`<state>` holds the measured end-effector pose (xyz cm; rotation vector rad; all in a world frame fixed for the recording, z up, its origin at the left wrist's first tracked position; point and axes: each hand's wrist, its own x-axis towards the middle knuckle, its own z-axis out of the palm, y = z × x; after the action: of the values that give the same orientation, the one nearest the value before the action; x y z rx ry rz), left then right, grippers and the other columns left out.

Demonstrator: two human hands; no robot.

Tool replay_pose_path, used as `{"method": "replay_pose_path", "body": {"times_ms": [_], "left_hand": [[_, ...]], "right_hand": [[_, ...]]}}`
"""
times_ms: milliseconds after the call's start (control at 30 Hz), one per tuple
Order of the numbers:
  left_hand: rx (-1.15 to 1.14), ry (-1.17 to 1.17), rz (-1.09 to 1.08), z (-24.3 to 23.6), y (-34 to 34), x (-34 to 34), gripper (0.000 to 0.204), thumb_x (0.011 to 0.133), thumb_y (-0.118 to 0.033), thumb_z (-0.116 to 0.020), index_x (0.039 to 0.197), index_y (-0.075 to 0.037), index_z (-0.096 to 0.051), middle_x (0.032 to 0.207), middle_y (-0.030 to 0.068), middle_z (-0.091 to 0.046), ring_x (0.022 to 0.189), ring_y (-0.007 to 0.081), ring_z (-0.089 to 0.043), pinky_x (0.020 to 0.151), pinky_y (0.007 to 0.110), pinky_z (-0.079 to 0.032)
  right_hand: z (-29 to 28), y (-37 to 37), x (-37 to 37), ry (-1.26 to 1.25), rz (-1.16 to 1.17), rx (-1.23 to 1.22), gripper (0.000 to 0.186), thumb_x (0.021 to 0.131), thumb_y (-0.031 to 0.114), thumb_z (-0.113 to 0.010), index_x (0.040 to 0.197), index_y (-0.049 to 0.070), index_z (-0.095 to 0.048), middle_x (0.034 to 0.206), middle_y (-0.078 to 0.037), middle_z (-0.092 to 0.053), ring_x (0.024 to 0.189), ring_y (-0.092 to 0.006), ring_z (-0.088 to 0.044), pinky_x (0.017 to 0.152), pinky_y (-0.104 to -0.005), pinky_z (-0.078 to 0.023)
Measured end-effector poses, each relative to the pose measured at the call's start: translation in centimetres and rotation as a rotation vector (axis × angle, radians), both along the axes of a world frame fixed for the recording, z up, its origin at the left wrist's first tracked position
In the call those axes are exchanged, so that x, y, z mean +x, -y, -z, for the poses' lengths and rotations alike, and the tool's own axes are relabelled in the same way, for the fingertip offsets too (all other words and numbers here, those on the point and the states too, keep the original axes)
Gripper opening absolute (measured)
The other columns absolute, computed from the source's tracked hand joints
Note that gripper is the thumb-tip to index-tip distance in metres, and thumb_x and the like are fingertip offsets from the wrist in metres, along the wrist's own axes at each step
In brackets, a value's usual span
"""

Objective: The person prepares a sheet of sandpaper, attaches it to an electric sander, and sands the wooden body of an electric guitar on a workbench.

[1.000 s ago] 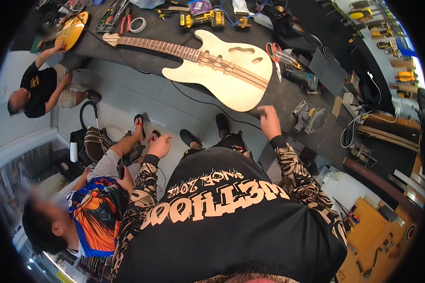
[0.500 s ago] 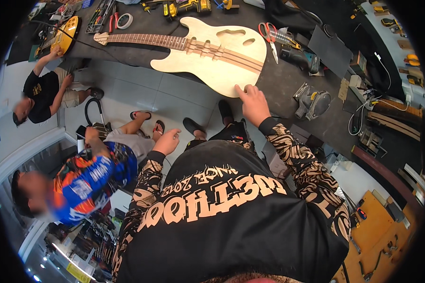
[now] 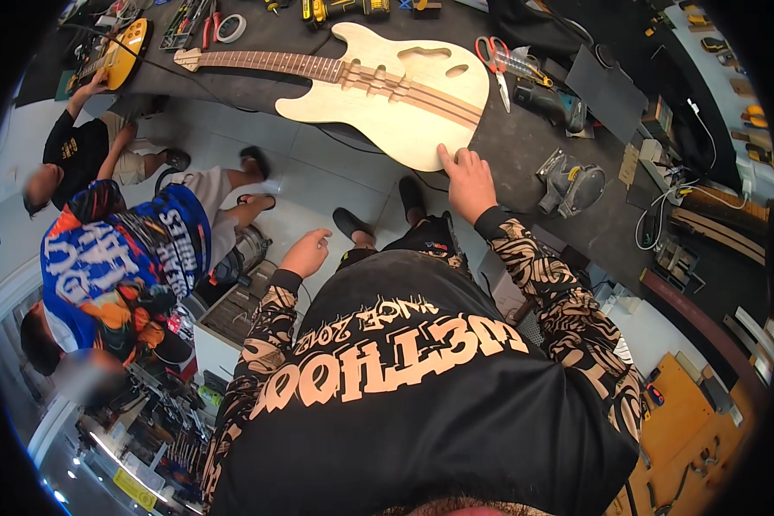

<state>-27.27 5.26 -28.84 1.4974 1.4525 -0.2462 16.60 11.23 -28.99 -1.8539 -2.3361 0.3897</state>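
Note:
An unfinished electric guitar (image 3: pixel 378 99) lies on the dark workbench, its pale body bare and its fretted neck pointing left. Routed hollows show in the body, and a darker striped band runs along its middle. My right hand (image 3: pixel 470 185) is at the body's near right edge, one fingertip touching the pale wood and the other fingers loosely bent beside it. Below the bench edge, my left hand (image 3: pixel 307 254) hangs in the air before me, holding nothing, its index finger stretched out and the rest loosely curled.
Red-handled scissors (image 3: pixel 493 64), a sander (image 3: pixel 574 185) and a dark power tool (image 3: pixel 549 107) lie right of the guitar. A yellow drill (image 3: pixel 344 10) and a tape roll (image 3: pixel 230 28) sit behind it. Two people stand left, one touching a yellow guitar (image 3: pixel 129 56).
My right hand has shifted slightly right along the guitar body's edge. The person in the colourful shirt has turned and moved left. My left hand has barely moved.

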Motion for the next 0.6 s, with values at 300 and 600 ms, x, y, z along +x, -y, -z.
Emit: {"method": "replay_pose_path", "body": {"times_ms": [300, 600], "left_hand": [[-0.024, -0.032, 0.033, 1.0, 1.3, 0.0, 0.047, 0.1, -0.01, -0.06, 0.147, -0.005, -0.066, 0.128, 0.0185, -0.076, 0.115, 0.0362, -0.074, 0.104, 0.043, -0.058], [-0.007, -0.002, -0.008, 2.2, 2.6, -0.4, 0.044, 0.101, -0.013, -0.062, 0.144, -0.005, -0.068, 0.123, 0.0189, -0.077, 0.115, 0.038, -0.074, 0.103, 0.045, -0.058]], "right_hand": [[-1.0, 0.6, -5.3, -0.164, -0.07, -0.001, 0.062, 0.092, 0.004, -0.066, 0.154, 0.001, -0.06, 0.137, -0.017, -0.062, 0.126, -0.035, -0.06, 0.11, -0.0481, -0.046], [0.3, 2.5, -5.4, -0.305, -0.084, 0.033, 0.045, 0.094, 0.001, -0.066, 0.138, 0.005, -0.071, 0.131, -0.014, -0.064, 0.123, -0.034, -0.062, 0.114, -0.0496, -0.045]]}}
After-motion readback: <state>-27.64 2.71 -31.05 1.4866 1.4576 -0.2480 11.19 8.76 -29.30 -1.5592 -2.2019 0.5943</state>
